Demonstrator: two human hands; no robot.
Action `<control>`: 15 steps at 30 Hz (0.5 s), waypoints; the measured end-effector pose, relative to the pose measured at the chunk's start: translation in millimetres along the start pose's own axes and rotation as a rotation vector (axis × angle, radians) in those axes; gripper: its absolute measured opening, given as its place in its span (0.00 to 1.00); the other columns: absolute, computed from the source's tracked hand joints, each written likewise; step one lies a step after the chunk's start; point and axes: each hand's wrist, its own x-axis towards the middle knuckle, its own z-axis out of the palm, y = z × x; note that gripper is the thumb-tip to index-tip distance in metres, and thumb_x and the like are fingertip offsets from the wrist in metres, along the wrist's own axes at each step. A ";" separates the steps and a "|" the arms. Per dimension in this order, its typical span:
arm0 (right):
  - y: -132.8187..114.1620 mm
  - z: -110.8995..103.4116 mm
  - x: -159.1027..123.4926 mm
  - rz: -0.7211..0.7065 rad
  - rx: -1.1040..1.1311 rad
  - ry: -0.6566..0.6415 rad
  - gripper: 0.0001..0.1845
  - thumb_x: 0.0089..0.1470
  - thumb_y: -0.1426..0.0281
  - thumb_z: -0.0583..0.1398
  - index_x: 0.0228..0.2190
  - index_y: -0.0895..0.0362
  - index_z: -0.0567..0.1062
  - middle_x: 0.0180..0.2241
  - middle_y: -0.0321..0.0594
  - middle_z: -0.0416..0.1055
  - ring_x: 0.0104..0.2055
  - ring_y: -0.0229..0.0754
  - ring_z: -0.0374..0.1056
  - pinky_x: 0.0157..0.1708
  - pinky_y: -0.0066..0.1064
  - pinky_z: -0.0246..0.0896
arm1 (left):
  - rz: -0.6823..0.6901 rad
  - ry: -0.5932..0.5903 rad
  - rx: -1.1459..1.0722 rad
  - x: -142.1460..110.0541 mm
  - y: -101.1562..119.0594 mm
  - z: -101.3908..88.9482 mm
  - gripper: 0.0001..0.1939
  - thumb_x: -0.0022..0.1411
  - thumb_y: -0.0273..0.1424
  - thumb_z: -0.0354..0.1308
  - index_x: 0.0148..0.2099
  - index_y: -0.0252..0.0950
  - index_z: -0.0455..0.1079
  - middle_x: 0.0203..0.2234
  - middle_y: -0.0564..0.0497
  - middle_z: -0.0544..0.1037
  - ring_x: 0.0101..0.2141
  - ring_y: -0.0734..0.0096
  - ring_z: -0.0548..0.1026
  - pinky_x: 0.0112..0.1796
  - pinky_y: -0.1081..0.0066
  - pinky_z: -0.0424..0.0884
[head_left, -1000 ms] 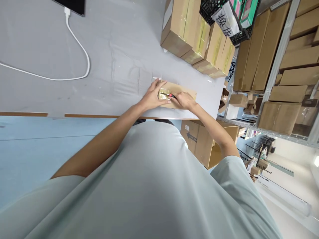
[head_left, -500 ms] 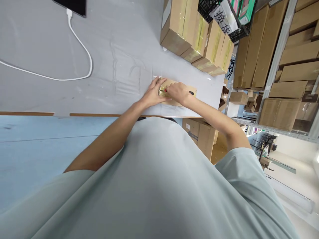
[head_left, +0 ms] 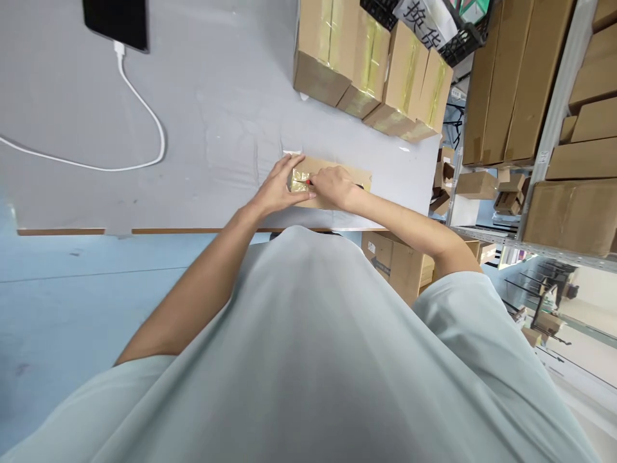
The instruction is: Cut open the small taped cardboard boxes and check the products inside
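Note:
A small flat cardboard box lies on the grey table near its front edge, with shiny clear tape across its left end. My left hand spans that end, thumb on the near side and fingers at the far side, gripping it. Over the middle of the box, my right hand is closed around a utility knife. Only its red front part and a dark end beyond the palm show. The knife's tip is at the tape between my hands; the blade is too small to make out.
Several taped cartons stand in a row at the back right, beside a black crate with a paper sign. At the back left lies a dark-screened device with a white cable. Shelves with cartons rise on the right.
The view has shifted slightly, so the table things appear moved. Both hands stay on the box, and the right hand with the knife remains near the taped end.

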 end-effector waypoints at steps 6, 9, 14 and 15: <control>39.7 21.0 -24.9 0.061 -0.016 -0.075 0.20 0.72 0.81 0.57 0.57 0.68 0.85 0.56 0.67 0.86 0.59 0.64 0.85 0.57 0.51 0.82 | -0.063 -0.010 0.047 -2.6 11.5 4.8 0.69 0.55 0.73 0.74 0.86 0.45 0.57 0.82 0.35 0.61 0.81 0.33 0.59 0.78 0.40 0.61; 88.4 48.1 -64.7 0.146 0.014 -0.150 0.20 0.73 0.81 0.56 0.56 0.66 0.85 0.57 0.67 0.85 0.60 0.62 0.84 0.54 0.46 0.79 | -0.134 0.000 0.051 -3.7 16.2 4.9 0.70 0.55 0.74 0.73 0.87 0.45 0.57 0.81 0.34 0.62 0.79 0.33 0.62 0.76 0.40 0.65; 149.2 96.8 -119.6 0.238 0.102 -0.089 0.27 0.85 0.62 0.49 0.64 0.63 0.79 0.56 0.69 0.85 0.60 0.62 0.84 0.53 0.45 0.73 | -0.252 0.011 0.038 -7.5 22.9 4.8 0.74 0.50 0.77 0.73 0.87 0.44 0.56 0.82 0.35 0.61 0.77 0.32 0.65 0.73 0.38 0.69; 155.3 104.1 -122.6 0.229 0.126 -0.074 0.27 0.85 0.60 0.48 0.65 0.62 0.79 0.56 0.68 0.85 0.59 0.62 0.84 0.53 0.45 0.72 | -0.271 0.018 0.042 -8.5 24.4 4.7 0.75 0.50 0.77 0.72 0.87 0.44 0.56 0.82 0.35 0.61 0.77 0.32 0.66 0.74 0.38 0.69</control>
